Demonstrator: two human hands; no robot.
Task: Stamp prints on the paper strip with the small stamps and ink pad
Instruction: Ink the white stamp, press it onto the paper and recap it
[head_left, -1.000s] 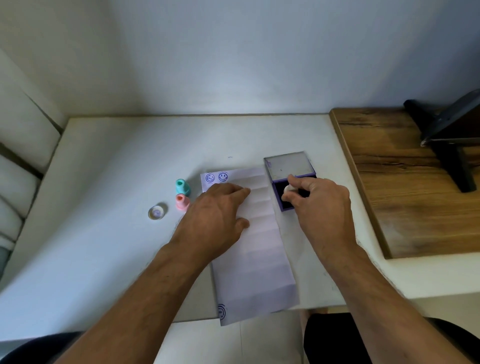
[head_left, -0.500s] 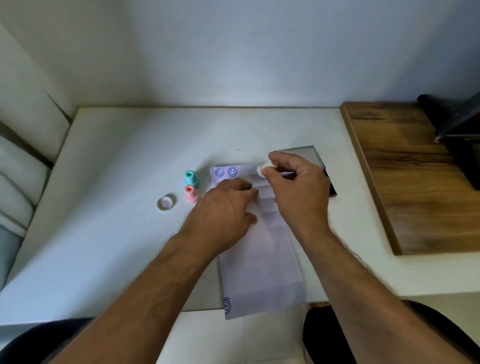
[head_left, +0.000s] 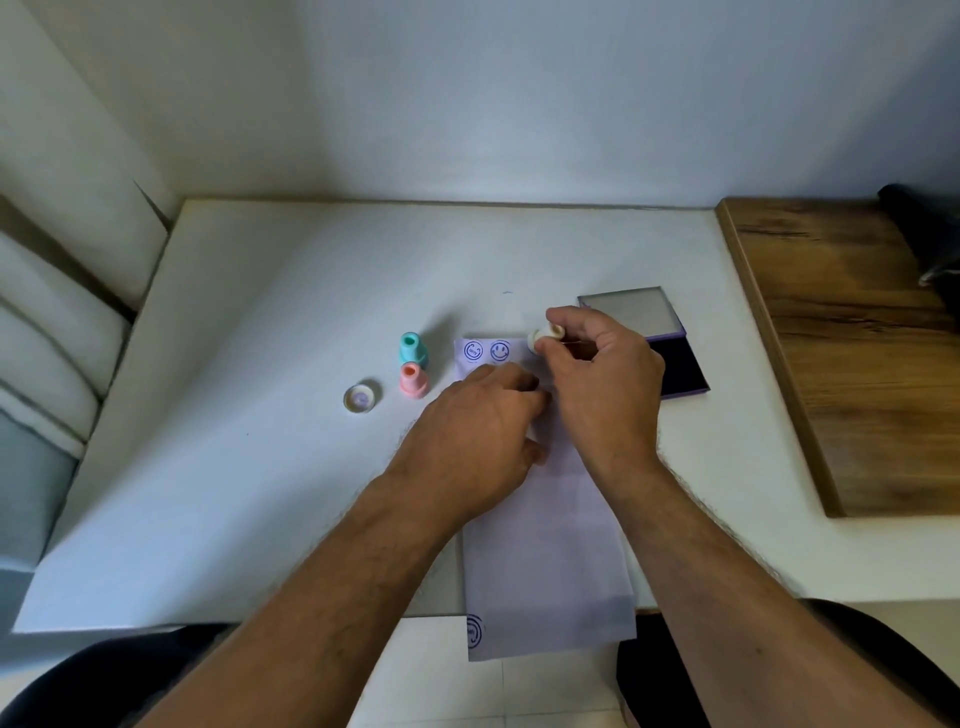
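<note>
A long white paper strip (head_left: 550, 561) lies on the white table and hangs over its front edge, with two blue smiley prints (head_left: 487, 351) at its far end and another print near the hanging end. My left hand (head_left: 478, 436) lies flat on the strip, fingers spread. My right hand (head_left: 597, 374) pinches a small white stamp (head_left: 544, 339) by thumb and finger, tilted at the strip's far right corner, next to the prints. The open ink pad (head_left: 685, 369), purple-edged with a dark pad and raised lid, lies just right of that hand.
A teal stamp (head_left: 413, 350) and a pink stamp (head_left: 413, 380) stand left of the strip, with a small round cap (head_left: 361, 399) farther left. A wooden board (head_left: 852, 353) covers the table's right side, a dark object at its far corner. Cushions lie at left.
My right hand lifted the white stamp off the ink pad and carried it left to the strip's far end. The left hand stayed on the paper.
</note>
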